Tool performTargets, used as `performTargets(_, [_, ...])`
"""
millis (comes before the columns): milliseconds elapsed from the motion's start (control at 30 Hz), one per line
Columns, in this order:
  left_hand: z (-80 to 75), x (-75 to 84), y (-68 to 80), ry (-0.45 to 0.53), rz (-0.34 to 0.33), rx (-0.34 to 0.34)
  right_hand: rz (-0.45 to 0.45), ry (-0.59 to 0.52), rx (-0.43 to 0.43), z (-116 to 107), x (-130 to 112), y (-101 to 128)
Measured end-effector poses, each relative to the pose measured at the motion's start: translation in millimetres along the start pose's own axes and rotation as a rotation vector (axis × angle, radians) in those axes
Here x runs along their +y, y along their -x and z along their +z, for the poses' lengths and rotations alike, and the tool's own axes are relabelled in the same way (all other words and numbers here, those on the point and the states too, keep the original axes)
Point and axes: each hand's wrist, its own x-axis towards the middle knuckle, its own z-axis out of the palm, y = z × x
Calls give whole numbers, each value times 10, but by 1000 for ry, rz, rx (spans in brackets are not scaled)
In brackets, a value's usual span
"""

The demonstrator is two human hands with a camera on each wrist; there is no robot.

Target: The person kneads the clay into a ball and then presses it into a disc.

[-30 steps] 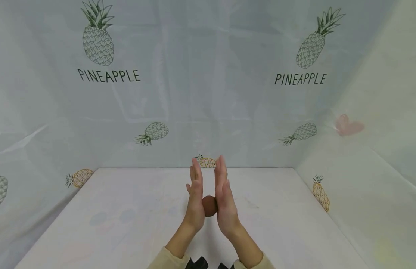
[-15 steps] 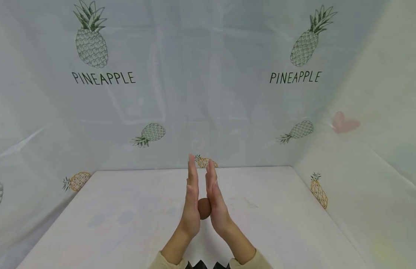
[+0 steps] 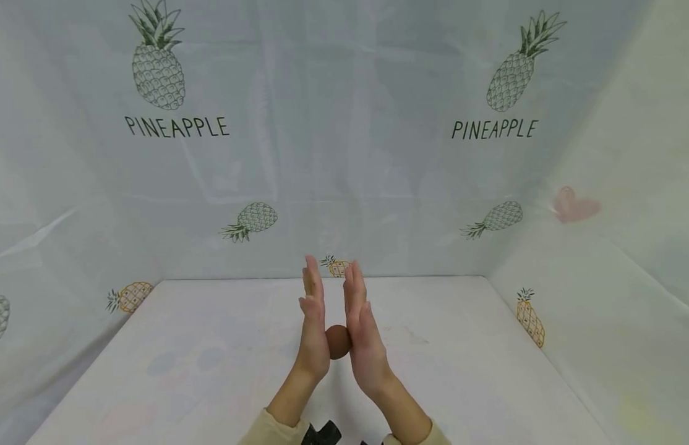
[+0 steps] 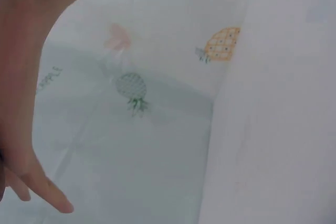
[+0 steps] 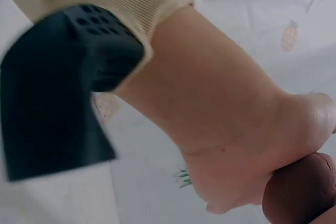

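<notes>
A smooth brown ball (image 3: 338, 342), which looks like clay, is held between two upright palms above the middle of the white table. My left hand (image 3: 313, 327) presses on its left side and my right hand (image 3: 362, 340) on its right. The fingers of both hands are straight and point up and away, with a gap between the two sets. In the right wrist view, fine cracks mark the ball (image 5: 302, 192) where it touches a palm. The left wrist view shows part of a hand along its left edge; the ball is out of sight there.
The white tabletop (image 3: 445, 371) lies beneath the hands. Pale sheeting (image 3: 344, 154) with pineapple prints rises behind it and on both sides. A black wrist mount (image 5: 58, 98) sits by a beige cuff (image 5: 142, 3).
The hands stay pressed around the ball and slide back and forth against each other. The left hand reached farther forward half a second ago; now it has drawn back slightly.
</notes>
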Motion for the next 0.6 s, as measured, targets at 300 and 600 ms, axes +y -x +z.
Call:
performTargets(300, [203,85,145,44,78,-182,-23,14,91,-209,65,-38])
performTargets(600, [63,247,91,114,167,-111,26,23,52,-112,293,-41])
